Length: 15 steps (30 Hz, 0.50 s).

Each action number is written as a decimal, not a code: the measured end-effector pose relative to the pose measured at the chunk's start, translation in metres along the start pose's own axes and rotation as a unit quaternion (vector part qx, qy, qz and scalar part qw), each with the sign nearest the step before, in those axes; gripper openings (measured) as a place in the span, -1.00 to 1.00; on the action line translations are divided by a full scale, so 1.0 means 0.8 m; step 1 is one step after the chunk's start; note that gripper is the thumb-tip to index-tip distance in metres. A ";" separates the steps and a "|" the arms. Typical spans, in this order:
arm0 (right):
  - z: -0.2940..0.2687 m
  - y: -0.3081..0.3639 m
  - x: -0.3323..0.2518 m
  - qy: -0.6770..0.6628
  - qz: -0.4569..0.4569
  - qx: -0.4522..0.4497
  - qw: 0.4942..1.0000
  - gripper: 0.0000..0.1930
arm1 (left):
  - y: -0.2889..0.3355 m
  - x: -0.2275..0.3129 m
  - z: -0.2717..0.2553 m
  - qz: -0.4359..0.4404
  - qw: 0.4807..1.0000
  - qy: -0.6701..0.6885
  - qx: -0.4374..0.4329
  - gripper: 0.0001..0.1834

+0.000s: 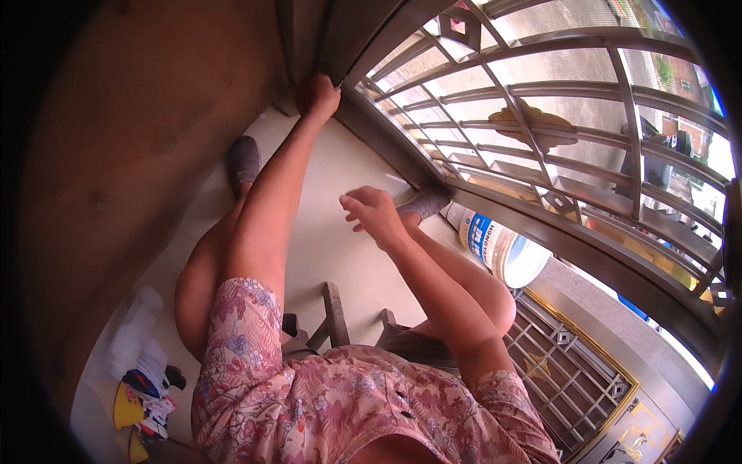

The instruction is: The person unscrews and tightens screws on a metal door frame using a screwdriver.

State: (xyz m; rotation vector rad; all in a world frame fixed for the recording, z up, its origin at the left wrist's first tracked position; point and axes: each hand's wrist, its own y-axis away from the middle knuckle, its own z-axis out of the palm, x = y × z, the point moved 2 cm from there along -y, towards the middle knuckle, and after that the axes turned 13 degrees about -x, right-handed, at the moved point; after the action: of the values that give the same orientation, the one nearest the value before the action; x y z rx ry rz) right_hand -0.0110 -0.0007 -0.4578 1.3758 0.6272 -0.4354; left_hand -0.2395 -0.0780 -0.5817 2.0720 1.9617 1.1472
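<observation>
My left hand [315, 96] reaches forward to the lower corner of a grey metal frame [386, 138]. Its fingers are closed, and a small shiny bit shows at their tips beside the frame's edge; what it belongs to I cannot make out. The frame carries a metal grille [556, 155] with crossing bars and a gold ornament [533, 124]. Over the pale floor between my knees hovers my right hand [372, 210], fingers apart and loosely bent, holding nothing. It touches neither the frame nor the grille.
A large brown surface [154, 100] fills the left side. White-and-blue bucket [510, 254] lies or tilts right of my foot. Behind it leans a gold-edged grille panel [556, 363]. Dark stool legs [334, 313] stand below me. Bags and cloths [147, 387] lie at lower left.
</observation>
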 end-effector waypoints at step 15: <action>0.066 -0.202 -0.002 -0.041 -0.023 0.191 0.980 -0.66 | 0.006 0.003 -0.008 -0.004 0.993 0.100 -0.054 -0.76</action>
State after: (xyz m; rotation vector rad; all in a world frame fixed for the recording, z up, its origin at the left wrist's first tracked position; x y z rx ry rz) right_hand -0.1054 -0.0785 -0.5763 1.6998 0.5240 -0.6729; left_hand -0.2392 -0.0795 -0.5730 1.9623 1.9368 1.4770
